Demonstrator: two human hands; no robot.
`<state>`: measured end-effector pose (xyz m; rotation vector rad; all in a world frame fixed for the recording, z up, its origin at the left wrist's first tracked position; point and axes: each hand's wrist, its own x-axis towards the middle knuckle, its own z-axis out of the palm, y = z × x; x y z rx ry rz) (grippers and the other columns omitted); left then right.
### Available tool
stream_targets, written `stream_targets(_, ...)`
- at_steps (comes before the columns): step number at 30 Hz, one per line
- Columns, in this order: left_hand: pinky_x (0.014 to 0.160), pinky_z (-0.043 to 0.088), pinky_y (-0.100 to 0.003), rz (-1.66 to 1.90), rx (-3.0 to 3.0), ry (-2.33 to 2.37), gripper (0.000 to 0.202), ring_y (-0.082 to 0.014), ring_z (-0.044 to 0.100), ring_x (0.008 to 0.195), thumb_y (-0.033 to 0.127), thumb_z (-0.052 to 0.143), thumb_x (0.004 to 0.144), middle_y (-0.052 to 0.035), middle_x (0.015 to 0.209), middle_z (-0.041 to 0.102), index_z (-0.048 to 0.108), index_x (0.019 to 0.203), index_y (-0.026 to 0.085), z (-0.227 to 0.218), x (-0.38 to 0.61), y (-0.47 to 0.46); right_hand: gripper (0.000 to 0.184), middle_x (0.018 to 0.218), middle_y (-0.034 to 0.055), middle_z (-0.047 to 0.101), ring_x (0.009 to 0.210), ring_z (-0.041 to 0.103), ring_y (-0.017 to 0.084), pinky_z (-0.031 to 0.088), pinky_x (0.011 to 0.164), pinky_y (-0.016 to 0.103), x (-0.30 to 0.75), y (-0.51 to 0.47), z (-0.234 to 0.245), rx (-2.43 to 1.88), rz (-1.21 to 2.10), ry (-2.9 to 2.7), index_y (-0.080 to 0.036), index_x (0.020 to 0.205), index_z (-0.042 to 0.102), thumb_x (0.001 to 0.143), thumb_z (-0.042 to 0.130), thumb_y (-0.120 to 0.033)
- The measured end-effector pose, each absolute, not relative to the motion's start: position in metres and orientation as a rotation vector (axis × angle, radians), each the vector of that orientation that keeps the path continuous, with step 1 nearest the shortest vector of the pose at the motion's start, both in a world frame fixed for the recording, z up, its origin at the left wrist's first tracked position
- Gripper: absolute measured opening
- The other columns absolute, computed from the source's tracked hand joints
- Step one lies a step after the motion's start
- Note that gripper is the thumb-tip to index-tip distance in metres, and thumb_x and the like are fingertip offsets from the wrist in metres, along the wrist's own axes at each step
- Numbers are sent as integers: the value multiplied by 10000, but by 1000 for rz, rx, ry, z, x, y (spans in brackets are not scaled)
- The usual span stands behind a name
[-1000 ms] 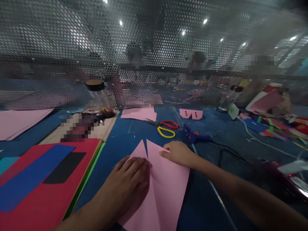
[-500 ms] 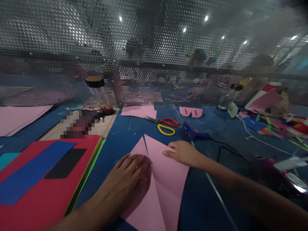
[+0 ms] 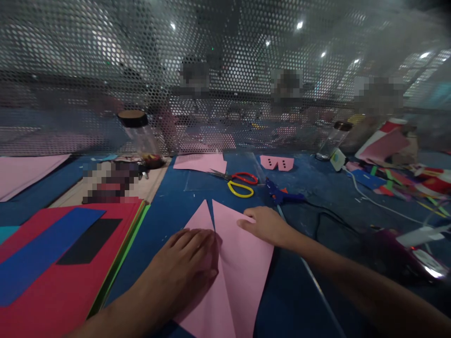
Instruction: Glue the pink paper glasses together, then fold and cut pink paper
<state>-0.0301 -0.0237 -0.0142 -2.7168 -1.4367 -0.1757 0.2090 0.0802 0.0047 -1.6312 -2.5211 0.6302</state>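
A sheet of pink paper [image 3: 243, 263] lies before me, with a slit running down from its top edge and folds lower down. My left hand [image 3: 185, 263] rests flat on the paper's left half, fingers stretched out and thumb near the slit. My right hand [image 3: 266, 225] pinches the upper right edge, thumb on top and the other fingers curled beneath. Just beyond the paper are scissors [image 3: 240, 189] with a red and a yellow handle. A blue glue gun [image 3: 283, 195] lies past my right hand.
Red sheets [image 3: 70, 300] carrying a blue strip [image 3: 45, 258] and a black piece [image 3: 89, 241] are stacked at left. Behind stand a lidded jar [image 3: 143, 141], pink cut pieces [image 3: 200, 163] and a perforated screen [image 3: 229, 56]. Cables and paper scraps [image 3: 398, 180] lie right.
The slit at the top of the pink paper has opened wider. My left hand has slid slightly down and its thumb now shows. My right hand keeps its pinch.
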Motion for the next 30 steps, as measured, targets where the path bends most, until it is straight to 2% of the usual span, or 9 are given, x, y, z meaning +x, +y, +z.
stream_targets(6,1092,427,-512,-218,-2706,-1390,392,-295,596,1248,258,535,957,-87,1378,651,580,1342,197,-14,-31,-24,441,602,-39,458,577,377,118,168,563,289,215,80,7,-1621,667,-2508,-196,629,430,928,562,-491)
stream_targets(13,1119,403,-493,-390,-2702,-1389,414,-278,601,1249,343,576,945,-70,1370,665,590,1327,186,-13,-29,-25,392,617,-38,482,577,412,117,182,551,285,213,80,6,-1653,635,-2445,-201,657,436,937,559,-445)
stream_targets(16,1125,393,-488,-372,-2714,-1365,460,-277,602,1251,369,591,946,-68,1385,658,562,1366,182,-15,-30,-24,403,620,-33,502,576,432,117,192,550,282,212,82,4,-1662,628,-2438,-201,655,442,947,547,-458)
stream_targets(25,1062,446,-472,-289,-2720,-1393,467,-284,610,1245,281,576,929,-90,1431,626,556,1380,159,-18,-31,-23,393,709,20,623,658,541,156,215,574,284,213,83,0,-1720,547,-2469,-197,697,525,967,526,-484)
stream_targets(30,1072,436,-474,-261,-2722,-1439,516,-292,598,1261,321,602,920,-88,1436,621,538,1405,157,-18,-31,-24,358,716,35,645,683,577,180,201,569,289,212,83,0,-1755,526,-2491,-198,720,564,957,536,-465)
